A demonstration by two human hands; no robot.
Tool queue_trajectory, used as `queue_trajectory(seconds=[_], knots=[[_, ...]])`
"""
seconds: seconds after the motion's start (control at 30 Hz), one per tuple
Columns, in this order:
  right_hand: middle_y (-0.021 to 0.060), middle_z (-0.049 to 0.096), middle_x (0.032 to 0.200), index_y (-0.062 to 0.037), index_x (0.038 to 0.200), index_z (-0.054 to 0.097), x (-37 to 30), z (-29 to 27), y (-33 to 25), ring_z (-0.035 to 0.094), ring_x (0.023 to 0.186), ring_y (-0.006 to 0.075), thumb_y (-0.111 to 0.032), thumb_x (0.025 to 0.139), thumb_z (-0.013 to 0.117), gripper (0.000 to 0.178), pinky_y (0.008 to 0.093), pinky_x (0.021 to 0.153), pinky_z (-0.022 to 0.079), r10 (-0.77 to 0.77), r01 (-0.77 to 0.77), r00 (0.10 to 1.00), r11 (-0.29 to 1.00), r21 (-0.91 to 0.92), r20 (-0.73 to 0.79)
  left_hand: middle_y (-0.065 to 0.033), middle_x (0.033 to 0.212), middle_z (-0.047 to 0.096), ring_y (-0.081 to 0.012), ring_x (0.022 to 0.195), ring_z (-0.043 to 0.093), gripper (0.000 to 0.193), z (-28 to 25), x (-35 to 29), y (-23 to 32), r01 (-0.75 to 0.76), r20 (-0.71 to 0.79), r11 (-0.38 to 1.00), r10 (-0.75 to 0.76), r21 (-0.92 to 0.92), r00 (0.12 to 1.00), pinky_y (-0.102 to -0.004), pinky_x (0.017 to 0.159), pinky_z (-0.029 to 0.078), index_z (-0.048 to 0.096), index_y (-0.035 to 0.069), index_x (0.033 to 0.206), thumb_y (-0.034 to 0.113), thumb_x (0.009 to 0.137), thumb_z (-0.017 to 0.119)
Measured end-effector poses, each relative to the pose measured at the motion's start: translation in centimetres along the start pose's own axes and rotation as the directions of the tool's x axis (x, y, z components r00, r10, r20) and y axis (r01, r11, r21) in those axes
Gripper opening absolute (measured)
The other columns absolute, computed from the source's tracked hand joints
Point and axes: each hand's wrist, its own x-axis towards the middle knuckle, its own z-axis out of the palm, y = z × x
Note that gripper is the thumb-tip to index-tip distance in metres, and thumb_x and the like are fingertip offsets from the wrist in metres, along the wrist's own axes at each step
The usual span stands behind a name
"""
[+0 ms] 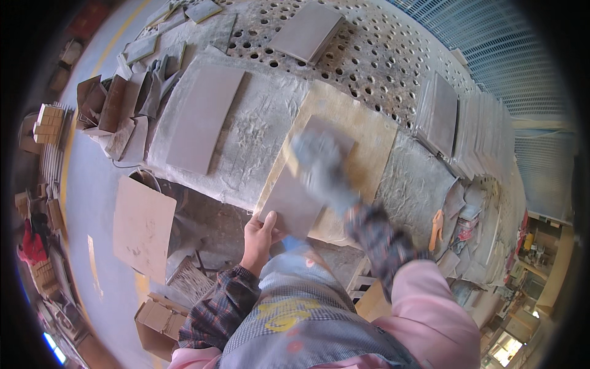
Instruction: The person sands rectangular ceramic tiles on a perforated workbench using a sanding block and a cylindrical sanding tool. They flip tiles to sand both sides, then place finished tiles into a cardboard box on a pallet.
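A flat grey-brown panel [291,203] lies slantwise on a tan sheet [369,138] at the bench's near side. My bare left hand [261,240] grips the panel's near left corner, thumb on top and fingers underneath. Over the panel's far half is my right hand [319,166], in a grey glove and smeared by motion. A yellowish pad [292,161] shows at the left edge of that glove, seemingly held flat against the panel; its exact kind is unclear. The gloved fingers and palm cover part of the panel.
Another panel [206,117] lies on the cloth to the left. Further panels [309,31] lie on the perforated metal top. Upright stacked panels [482,132] stand at right, near an orange-handled tool [436,229]. Offcuts [114,107], a board [144,224] and a cardboard box [161,323] are left.
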Motion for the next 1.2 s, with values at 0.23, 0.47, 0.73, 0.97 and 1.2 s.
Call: queue_trajectory(seconds=[0.23, 0.47, 0.73, 0.97, 1.2], knots=[[0.0132, 0.073, 0.129, -0.0068, 0.133, 0.07, 0.6, -0.2, -2.6, 0.068, 0.119, 0.0335, -0.014, 0.087, 0.073, 0.046, 0.0517, 0.106, 0.05, -0.204, 0.212, 0.977, 0.967, -0.144, 0.065, 0.0, 0.09, 0.066, -0.0077, 0.069, 0.063, 0.028, -0.7, 1.1, -0.4, -0.04, 0.033, 0.999, 0.04, -0.004, 0.999, -0.0302, 0.073, 0.064, 0.065, 0.002, 0.128, 0.023, 0.109, 0.063], [0.0218, 0.061, 0.146, -0.0014, 0.14, 0.061, 2.7, -2.5, 7.7, 0.057, 0.134, 0.0397, -0.018, 0.097, 0.068, 0.048, 0.0485, 0.116, 0.042, 0.129, -0.155, 0.981, 0.971, -0.184, -0.142, -0.0003, 0.096, 0.07, -0.0073, 0.077, 0.065, 0.026, -0.4, -0.8, 0.5, -0.184, -0.025, 0.982, 0.183, -0.044, 0.983, -0.0267, 0.074, 0.06, 0.067, 0.002, 0.126, 0.02, 0.108, 0.064], [0.0136, 0.076, 0.103, 0.0113, 0.124, 0.067, -15.2, -13.7, -2.3, 0.069, 0.093, 0.0176, -0.024, 0.111, 0.059, 0.039, 0.0366, 0.081, 0.054, 0.851, -0.836, 0.346, 0.471, 0.28, -0.396, -0.0044, 0.08, 0.066, -0.0089, 0.079, 0.058, 0.031, 1.6, 2.6, 22.7, -0.804, 0.451, 0.287, 0.707, 0.521, 0.544, -0.0318, 0.07, 0.051, 0.069, -0.003, 0.101, 0.025, 0.109, 0.06], [0.0207, 0.062, 0.144, 0.0045, 0.143, 0.058, -17.0, -12.3, -5.0, 0.061, 0.128, 0.0293, -0.01, 0.104, 0.061, 0.042, 0.0394, 0.107, 0.049, 0.665, -0.579, 0.655, 0.747, 0.326, -0.359, -0.0103, 0.12, 0.074, -0.0324, 0.113, 0.068, 0.049, 18.0, 11.9, 21.2, -0.653, 0.884, -0.601, 0.245, 0.461, 0.398, -0.0523, 0.103, 0.048, 0.071, 0.016, 0.127, 0.053, 0.095, 0.07], [0.0181, 0.057, 0.15, -0.0031, 0.152, 0.053, -7.7, -7.9, -2.8, 0.052, 0.14, 0.0396, -0.002, 0.082, 0.067, 0.071, 0.0511, 0.12, 0.042, 0.171, -0.17, 0.975, 0.985, 0.017, -0.139, -0.0123, 0.169, 0.038, -0.0304, 0.158, 0.031, 0.081, 9.4, -0.4, 2.0, -0.447, 0.607, -0.519, 0.188, 0.729, 0.772, -0.0702, 0.126, 0.014, 0.042, 0.008, 0.161, 0.048, 0.095, 0.067]])
